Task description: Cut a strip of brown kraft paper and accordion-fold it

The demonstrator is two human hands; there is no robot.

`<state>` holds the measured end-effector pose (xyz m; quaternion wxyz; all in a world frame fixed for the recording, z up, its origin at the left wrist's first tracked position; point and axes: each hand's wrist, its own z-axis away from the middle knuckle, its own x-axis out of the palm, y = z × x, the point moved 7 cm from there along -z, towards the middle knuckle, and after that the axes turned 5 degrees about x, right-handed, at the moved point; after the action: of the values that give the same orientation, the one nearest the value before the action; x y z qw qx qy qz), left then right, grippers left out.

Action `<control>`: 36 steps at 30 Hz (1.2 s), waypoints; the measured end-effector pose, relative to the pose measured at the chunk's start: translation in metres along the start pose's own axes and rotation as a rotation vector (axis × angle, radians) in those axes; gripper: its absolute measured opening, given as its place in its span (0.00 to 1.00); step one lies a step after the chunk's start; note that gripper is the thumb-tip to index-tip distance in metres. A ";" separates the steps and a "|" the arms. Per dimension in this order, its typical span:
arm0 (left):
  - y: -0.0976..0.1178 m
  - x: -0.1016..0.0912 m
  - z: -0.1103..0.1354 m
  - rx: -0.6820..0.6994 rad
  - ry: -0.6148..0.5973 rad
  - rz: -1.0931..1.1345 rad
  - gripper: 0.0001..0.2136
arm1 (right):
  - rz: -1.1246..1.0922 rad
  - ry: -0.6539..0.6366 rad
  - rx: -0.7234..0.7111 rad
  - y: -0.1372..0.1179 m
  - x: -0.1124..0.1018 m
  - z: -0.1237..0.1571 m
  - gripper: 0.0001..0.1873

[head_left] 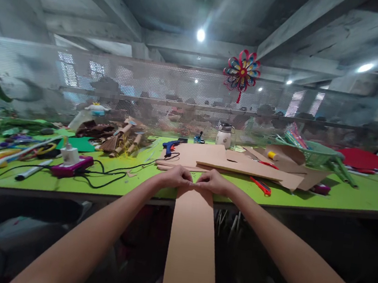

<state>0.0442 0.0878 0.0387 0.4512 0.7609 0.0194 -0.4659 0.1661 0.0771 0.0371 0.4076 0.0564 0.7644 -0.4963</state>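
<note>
- Head view: left hand (178, 176) and right hand (214, 182), fingers closed, pinch a tan paper strip (192, 244) at its far end.
- Near length apparently unfolded; any crease hidden.

Dim overall; ceiling lamp (200, 35) flares; top right corner black.

No legible text, labels, brands, numbers or signs anywhere in view, including the tabletop (345, 197) edge to edge.

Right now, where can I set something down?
Bare table shows at front right, right of the front red tool, plus a smaller patch between the cable and your left hand. Crowded: far left, and the middle under cardboard.
</note>
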 end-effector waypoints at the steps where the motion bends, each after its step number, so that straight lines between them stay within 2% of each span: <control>1: -0.001 0.001 0.002 0.001 -0.005 0.005 0.15 | -0.033 -0.016 0.024 0.003 0.002 -0.001 0.17; 10: -0.013 0.001 0.007 0.050 0.046 0.041 0.17 | -0.213 0.032 0.107 0.020 0.005 -0.006 0.14; 14: -0.017 0.002 0.005 0.036 0.044 0.102 0.17 | -0.270 0.053 0.092 0.019 0.006 -0.004 0.13; 20: -0.016 0.000 0.011 0.003 0.082 0.156 0.16 | -0.226 0.068 0.005 0.017 0.001 0.003 0.16; 28: -0.023 0.002 0.008 -0.045 0.119 0.172 0.20 | -0.413 0.218 0.108 0.036 -0.007 0.007 0.18; 36: -0.013 -0.005 0.014 -0.083 0.226 0.126 0.21 | -0.544 0.297 0.171 0.039 -0.013 0.009 0.18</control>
<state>0.0263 0.0878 0.0314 0.5058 0.7888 0.0415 -0.3468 0.1994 0.0938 0.0165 0.1378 -0.0440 0.7581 -0.6359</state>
